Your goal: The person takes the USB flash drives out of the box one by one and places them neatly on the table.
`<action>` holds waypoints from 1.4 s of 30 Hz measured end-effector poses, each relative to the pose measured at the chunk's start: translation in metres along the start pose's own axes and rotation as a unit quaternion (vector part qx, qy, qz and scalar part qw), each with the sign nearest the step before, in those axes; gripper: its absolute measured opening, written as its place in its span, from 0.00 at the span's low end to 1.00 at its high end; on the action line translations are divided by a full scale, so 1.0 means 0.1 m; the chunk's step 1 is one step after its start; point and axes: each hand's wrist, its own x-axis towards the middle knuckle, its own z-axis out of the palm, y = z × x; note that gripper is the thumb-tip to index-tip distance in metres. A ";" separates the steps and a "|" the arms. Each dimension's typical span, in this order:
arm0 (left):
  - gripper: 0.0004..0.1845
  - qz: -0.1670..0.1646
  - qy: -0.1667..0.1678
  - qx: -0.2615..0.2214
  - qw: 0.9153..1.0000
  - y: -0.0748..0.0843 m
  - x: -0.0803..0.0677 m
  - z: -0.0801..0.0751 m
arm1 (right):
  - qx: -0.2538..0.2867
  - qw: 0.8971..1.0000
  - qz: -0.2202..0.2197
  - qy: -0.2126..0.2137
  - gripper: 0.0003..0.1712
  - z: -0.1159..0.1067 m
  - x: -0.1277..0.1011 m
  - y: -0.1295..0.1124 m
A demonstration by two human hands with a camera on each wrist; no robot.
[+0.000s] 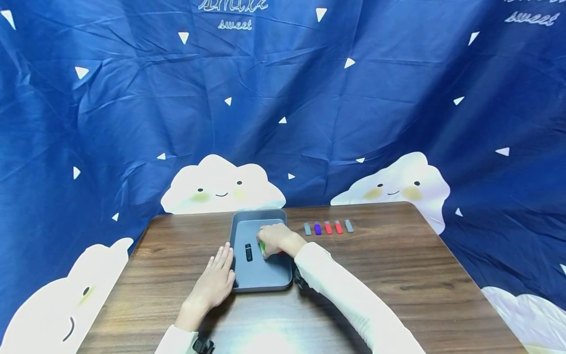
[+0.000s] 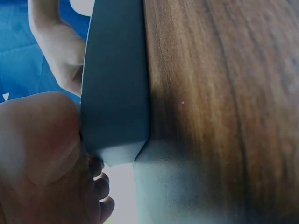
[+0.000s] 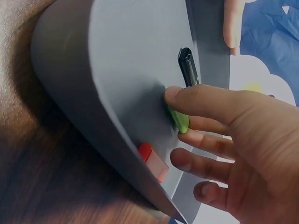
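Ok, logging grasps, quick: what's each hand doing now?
Left hand: open, flat beside the grey tray.
Right hand: pinching the green stick in the tray.

Grey tray, green stick, red stick, black stick.

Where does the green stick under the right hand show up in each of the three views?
Head: the green stick peeks out under the right hand's fingers, inside the grey tray, right of the black stick.
Left wrist: not in it; only the tray's outer wall and the table show.
Right wrist: at centre, the green stick pinched at the fingertips, below the black stick.
Shared landmark: the grey tray.
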 end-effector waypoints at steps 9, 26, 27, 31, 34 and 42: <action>0.32 0.017 0.022 -0.003 1.000 0.00 -0.02 0.01 | -0.001 1.000 -0.001 0.016 0.26 -0.02 -0.01 0.01; 0.33 0.013 0.017 0.018 1.000 -0.02 -0.02 0.04 | 0.013 0.998 -0.030 0.061 0.24 -0.12 -0.26 0.10; 0.33 0.013 0.018 0.020 1.000 -0.02 -0.02 0.04 | 0.014 0.997 -0.030 0.064 0.24 -0.13 -0.28 0.11; 0.33 0.012 0.015 0.020 1.000 0.01 -0.02 0.02 | 0.022 0.997 -0.028 0.072 0.24 -0.15 -0.37 0.15; 0.32 0.014 0.017 0.019 1.000 0.00 -0.02 0.02 | 0.023 0.996 -0.026 0.078 0.24 -0.17 -0.43 0.18; 0.32 0.017 0.021 0.020 0.999 0.00 -0.01 0.02 | 0.044 0.994 -0.020 0.099 0.23 -0.23 -0.56 0.27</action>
